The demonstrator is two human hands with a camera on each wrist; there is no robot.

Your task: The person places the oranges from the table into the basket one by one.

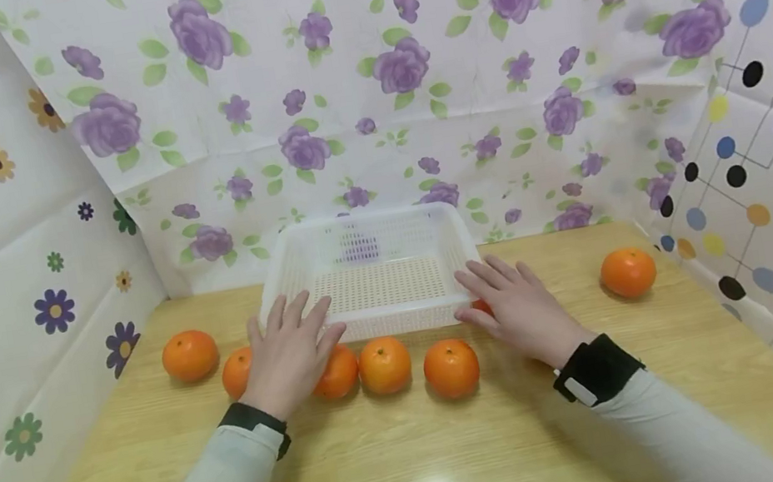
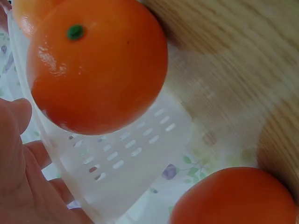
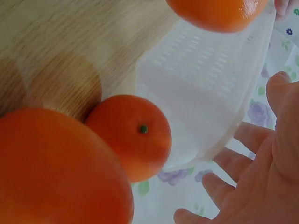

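Note:
A white perforated plastic basket (image 1: 373,326) stands on the table by the back wall, with nothing inside. My left hand (image 1: 289,357) reaches over its front left corner, fingers spread and fairly straight at the rim. At the front right corner, my right hand (image 1: 519,308) also has its fingers extended near the rim. In the right wrist view, its fingertips (image 3: 252,135) meet the basket's edge; firm contact cannot be told. Several oranges lie before the basket, including one in the middle (image 1: 384,365) and another to its right (image 1: 451,368). My hands partly cover others.
One orange (image 1: 190,355) sits to the far left and another orange (image 1: 628,272) to the far right. The wooden table (image 1: 362,472) is enclosed by a flowered sheet (image 1: 373,159) behind, with patterned sheets at both sides.

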